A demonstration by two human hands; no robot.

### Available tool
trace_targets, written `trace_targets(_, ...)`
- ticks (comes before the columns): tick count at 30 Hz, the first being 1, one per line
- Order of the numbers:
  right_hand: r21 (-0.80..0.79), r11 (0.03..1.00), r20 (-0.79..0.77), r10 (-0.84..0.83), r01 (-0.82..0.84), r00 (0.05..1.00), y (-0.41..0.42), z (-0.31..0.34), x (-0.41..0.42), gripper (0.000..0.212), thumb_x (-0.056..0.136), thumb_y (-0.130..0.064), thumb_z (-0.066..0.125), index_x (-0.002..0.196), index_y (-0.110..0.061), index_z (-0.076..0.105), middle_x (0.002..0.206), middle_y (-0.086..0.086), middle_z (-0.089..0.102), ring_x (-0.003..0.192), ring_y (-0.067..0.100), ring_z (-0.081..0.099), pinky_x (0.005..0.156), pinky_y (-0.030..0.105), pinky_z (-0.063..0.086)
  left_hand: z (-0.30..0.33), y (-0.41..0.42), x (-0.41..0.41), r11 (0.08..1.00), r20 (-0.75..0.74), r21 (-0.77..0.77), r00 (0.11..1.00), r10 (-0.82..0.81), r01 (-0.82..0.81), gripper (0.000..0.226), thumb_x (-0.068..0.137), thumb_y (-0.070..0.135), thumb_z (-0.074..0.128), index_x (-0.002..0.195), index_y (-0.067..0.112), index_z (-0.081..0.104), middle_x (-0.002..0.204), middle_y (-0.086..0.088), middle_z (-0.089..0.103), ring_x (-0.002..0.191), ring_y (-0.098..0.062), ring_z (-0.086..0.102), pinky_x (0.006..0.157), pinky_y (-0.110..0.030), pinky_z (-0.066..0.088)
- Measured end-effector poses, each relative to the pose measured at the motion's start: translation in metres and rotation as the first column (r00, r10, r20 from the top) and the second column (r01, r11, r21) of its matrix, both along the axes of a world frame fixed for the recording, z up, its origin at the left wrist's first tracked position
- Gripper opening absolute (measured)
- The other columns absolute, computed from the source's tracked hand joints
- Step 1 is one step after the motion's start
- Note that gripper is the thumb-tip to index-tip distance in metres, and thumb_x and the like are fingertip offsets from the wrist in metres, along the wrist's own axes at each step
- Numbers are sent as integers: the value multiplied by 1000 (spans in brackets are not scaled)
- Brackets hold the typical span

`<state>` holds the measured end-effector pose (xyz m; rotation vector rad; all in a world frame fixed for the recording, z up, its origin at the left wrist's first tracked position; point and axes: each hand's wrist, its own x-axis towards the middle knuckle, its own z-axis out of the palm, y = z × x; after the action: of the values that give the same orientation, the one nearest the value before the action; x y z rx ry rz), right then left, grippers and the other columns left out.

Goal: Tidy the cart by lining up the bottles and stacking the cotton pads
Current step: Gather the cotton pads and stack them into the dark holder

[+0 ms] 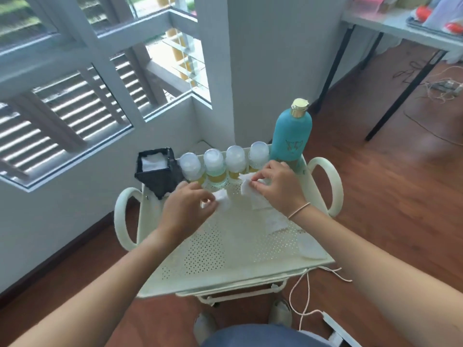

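Several small bottles with clear domed caps [213,162] stand in a row along the far edge of the cream perforated cart [200,254]. A tall teal bottle with a gold cap [292,136] ends the row on the right. My left hand [186,205] pinches a white cotton pad [223,200] just above the cart top. My right hand [278,187] pinches another cotton pad [246,185] in front of the small bottles. More pads lie loose on the cart, one at mid right [275,221] and one at the near right corner [310,247].
A black square holder with white pads inside [156,169] stands at the cart's far left corner. The cart has looped handles on both sides [328,186]. A wall and window lie to the left, a black-legged table [400,23] at the back right, cords on the wooden floor.
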<state>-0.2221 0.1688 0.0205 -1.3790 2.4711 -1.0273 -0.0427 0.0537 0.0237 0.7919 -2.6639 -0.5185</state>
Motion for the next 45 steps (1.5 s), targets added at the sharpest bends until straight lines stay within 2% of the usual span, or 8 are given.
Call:
trace_targets(7,-42,995,-8,90,-90,996,-54,20,28,12,76,-21,70,77,-10,72,82,15,63,79,30,51,74,37,37,47,-69,35,983,-82,-89,985,152,-159,15,80,29,67,80,15,73,75,1,62,74,-18,47,57,-27,32)
trace_targets(12,-85,988,-26,131,-132,991,-85,33,46,9,76,-19,70,76,-10,72,79,15,63,76,31,51,72,39,41,54,-111,41,970,-40,-112,976,212,-215,17,82,29,65,83,15,74,84,-4,67,82,-22,53,64,-30,41)
trace_targets(17,-103,984,-20,144,-145,989,-107,37,59,10,77,-18,70,78,-8,72,79,15,62,73,22,44,70,35,37,50,-137,34,977,49,-138,984,170,-162,21,84,30,63,87,12,73,91,-7,68,86,-25,56,69,-33,47)
trace_targets(27,-79,992,36,98,-95,995,-135,39,66,11,77,-22,70,78,-12,72,81,12,61,81,29,49,75,36,38,29,-164,26,992,311,-127,950,28,12,22,79,44,64,90,27,73,92,-1,61,90,-23,50,67,-29,37)
trace_targets(31,-76,990,43,120,-116,992,-158,43,76,11,78,-26,68,79,-16,72,83,8,62,84,27,49,79,39,39,31,-171,29,999,319,-35,948,0,12,23,79,46,63,95,31,71,92,-1,58,93,-23,49,72,-30,37)
trace_targets(35,-2,989,-15,145,-145,989,-184,40,86,13,80,-30,65,81,-19,71,88,5,65,89,26,52,81,37,37,34,-182,43,996,214,70,976,35,-51,27,79,39,62,103,28,67,105,-3,60,103,-26,51,88,-37,44)
trace_targets(40,215,963,-163,198,-161,967,-206,26,99,18,83,-35,56,88,-24,70,99,0,67,100,27,51,88,39,36,27,-188,56,970,328,244,942,-65,-18,75,72,45,70,137,29,38,139,1,40,127,-23,35,106,-38,32)
trace_targets(45,390,912,-291,253,-127,923,-217,14,105,27,86,-41,48,94,-25,68,106,0,67,106,27,48,91,40,32,17,-189,56,968,319,249,945,-77,-5,79,73,44,71,140,26,34,144,4,37,129,-23,36,108,-41,31)
